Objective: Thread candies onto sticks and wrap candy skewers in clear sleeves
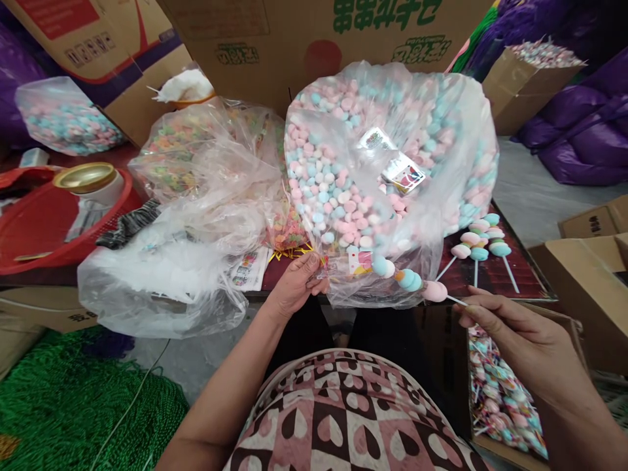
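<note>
candy skewer in right hand slants toward wrapper in left hand.

Large brown cardboard carton at rear: large green Chinese characters, apparently inverted, cut off by top edge; two smaller green logos below. Wording not reliably legible. Brown carton with purple band: boxed row of handling pictograms. Brown cardboard box at right: dark characters, illegible. Silver rectangular packets, clear plastic wrapper with pink-and-yellow label: print too small to read.
</note>
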The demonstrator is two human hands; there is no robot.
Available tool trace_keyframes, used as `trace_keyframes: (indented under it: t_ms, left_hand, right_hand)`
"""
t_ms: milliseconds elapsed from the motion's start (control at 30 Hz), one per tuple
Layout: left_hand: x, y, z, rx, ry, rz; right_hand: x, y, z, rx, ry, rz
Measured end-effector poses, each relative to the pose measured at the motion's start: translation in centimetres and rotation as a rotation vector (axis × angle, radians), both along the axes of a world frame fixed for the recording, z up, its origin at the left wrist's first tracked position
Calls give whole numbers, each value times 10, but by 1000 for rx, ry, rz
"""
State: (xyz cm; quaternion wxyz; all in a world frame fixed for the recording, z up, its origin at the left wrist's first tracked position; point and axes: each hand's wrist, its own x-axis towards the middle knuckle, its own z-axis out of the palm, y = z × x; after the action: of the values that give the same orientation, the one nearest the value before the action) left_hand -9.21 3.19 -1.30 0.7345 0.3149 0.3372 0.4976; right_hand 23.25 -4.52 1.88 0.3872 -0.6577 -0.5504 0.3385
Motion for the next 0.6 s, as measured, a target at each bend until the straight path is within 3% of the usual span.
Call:
trace_keyframes:
  t_ms: [367, 600]
  left_hand:
    - [-4, -1, -6, 10, 14, -39]
    - [-5, 0, -6, 43, 35, -33]
  right_hand:
    - [1, 2, -1, -62, 28, 2]
    - [6, 3, 0, -217, 75, -11]
